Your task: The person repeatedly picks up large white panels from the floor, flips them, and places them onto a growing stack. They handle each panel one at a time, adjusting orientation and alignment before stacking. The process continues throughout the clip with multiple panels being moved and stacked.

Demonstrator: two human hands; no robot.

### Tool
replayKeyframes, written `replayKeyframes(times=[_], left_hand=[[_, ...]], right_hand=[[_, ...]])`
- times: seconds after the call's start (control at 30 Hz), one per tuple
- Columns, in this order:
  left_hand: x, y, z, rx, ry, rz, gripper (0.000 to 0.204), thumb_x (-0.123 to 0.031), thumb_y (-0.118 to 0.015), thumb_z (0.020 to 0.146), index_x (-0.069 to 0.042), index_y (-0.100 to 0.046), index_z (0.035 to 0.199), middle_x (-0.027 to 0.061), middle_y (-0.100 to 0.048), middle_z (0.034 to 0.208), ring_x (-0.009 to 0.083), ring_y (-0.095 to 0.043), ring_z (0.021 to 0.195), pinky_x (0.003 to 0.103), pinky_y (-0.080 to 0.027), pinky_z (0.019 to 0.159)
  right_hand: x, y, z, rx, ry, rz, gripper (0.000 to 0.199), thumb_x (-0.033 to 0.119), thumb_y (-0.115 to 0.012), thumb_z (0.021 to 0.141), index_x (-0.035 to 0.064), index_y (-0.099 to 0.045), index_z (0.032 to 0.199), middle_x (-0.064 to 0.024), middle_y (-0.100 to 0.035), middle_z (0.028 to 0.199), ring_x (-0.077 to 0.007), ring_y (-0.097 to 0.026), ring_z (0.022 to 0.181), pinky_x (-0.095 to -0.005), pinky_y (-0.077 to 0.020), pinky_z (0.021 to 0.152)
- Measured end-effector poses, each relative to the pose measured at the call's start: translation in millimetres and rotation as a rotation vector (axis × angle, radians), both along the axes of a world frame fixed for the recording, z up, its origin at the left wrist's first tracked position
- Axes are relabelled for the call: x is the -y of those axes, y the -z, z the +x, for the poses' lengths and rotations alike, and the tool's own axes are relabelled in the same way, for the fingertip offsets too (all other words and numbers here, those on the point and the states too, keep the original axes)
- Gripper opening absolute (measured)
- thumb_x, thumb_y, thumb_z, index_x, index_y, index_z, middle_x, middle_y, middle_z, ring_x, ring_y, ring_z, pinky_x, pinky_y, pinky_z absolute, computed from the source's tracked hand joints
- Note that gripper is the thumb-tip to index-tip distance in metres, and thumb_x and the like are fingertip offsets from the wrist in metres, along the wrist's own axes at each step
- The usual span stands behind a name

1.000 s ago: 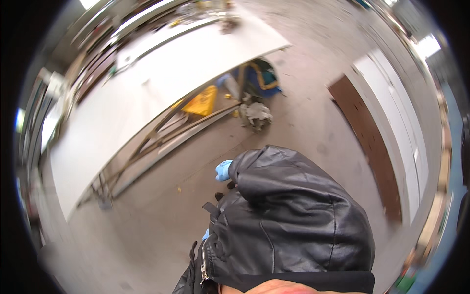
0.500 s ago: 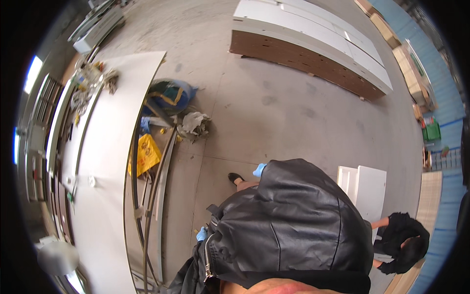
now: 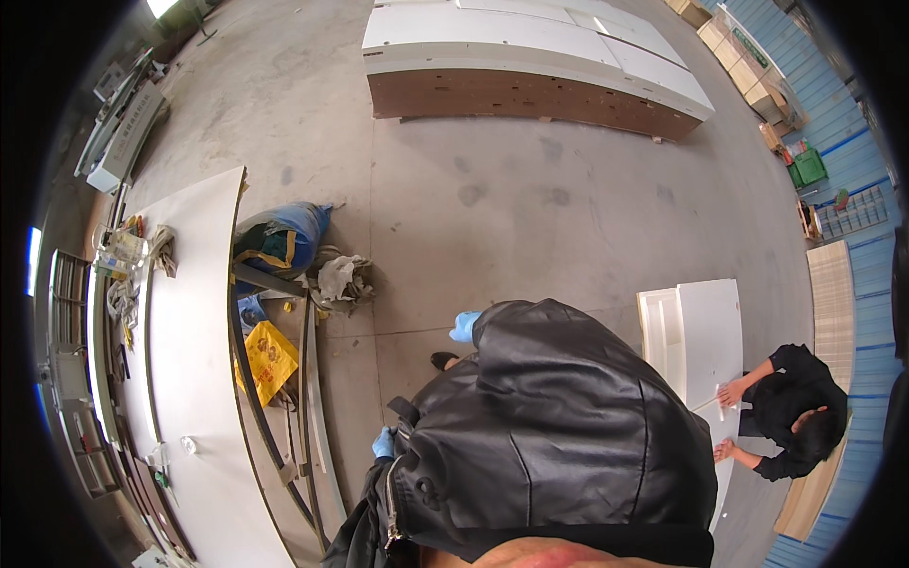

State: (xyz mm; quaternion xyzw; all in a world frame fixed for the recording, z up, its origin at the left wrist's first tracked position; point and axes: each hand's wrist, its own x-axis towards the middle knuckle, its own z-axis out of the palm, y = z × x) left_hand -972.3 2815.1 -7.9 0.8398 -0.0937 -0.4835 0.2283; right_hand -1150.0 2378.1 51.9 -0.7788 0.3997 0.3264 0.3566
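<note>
white-topped bench [image 3: 194, 369]: left of frame. right hand [image 3: 464, 327]: gloved blue, at centre, pointing left from black jacket [image 3: 568, 445]. left hand [image 3: 383, 443]: gloved blue, lower left of centre, partly hidden. both: clenched or released, cannot tell.

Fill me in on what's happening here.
The wearer's blue-gloved right hand and left hand show past the black leather jacket; I can't make out anything held in either. At the right, a co-worker in black has both palms on a white panel. At the left is a long white-topped table, with a yellow bag low by its frame and a blue sack on the floor.
</note>
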Motion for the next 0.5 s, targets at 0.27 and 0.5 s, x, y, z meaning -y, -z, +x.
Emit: replayKeyframes(times=[0.27, 0.5], left_hand=[[-9.2, -6.1, -5.7, 0.135, 0.169, -0.026, 0.042, -0.041, -0.047, 0.098, -0.008, -0.074, 0.097, 0.0179, -0.075, 0.102, 0.0309, -0.072, 0.100, 0.039, -0.053, 0.087], [-77.7, -26.3, -42.4, 0.038, -0.351, -0.129, 0.042, -0.040, -0.047, 0.097, -0.007, -0.072, 0.093, 0.0179, -0.075, 0.096, 0.0295, -0.072, 0.093, 0.042, -0.054, 0.083]], right_hand=[[-2.7, 1.7, 10.3, -0.116, -0.057, -0.040, 0.056, 0.045, -0.060, 0.085, 0.0016, -0.071, 0.119, -0.0218, -0.069, 0.122, -0.0398, -0.064, 0.117, -0.0473, -0.0495, 0.099], [-64.4, -12.6, 70.2, 0.051, -0.470, -0.054, 0.061, 0.052, -0.055, 0.090, -0.0034, -0.072, 0.108, -0.0298, -0.069, 0.111, -0.0442, -0.064, 0.111, -0.0508, -0.0491, 0.094]])
